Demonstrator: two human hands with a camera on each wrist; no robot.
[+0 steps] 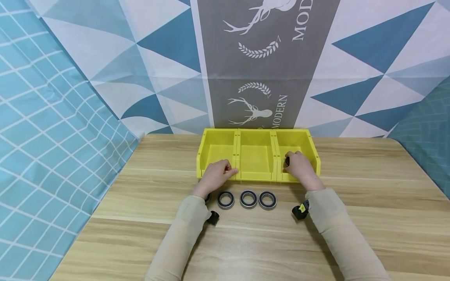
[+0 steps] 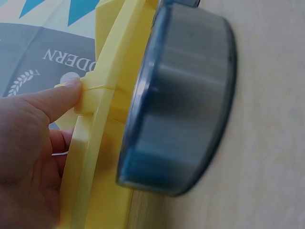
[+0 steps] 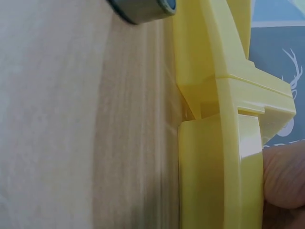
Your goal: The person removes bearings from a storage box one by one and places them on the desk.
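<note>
Three joined yellow bins (image 1: 256, 176) stand at the back of the table. My left hand (image 1: 215, 176) is over the front of the left bin. Its thumb (image 2: 64, 98) touches the front edge where the left and middle bins meet. The other fingers curl behind the front wall, which partly hides them, so I cannot tell whether they hold anything. Inside the right bin, my right hand (image 1: 300, 167) pinches a black ring-shaped bearing (image 1: 287, 161). In the right wrist view, only part of this hand (image 3: 285, 179) shows behind the yellow wall.
In front of the bins lie three bearings, left (image 1: 225, 200), middle (image 1: 248, 199) and right (image 1: 267, 200). Another bearing (image 1: 208, 198) is partly hidden under the left wrist. A patterned cloth (image 1: 168, 58) hangs behind the wooden table (image 1: 246, 249).
</note>
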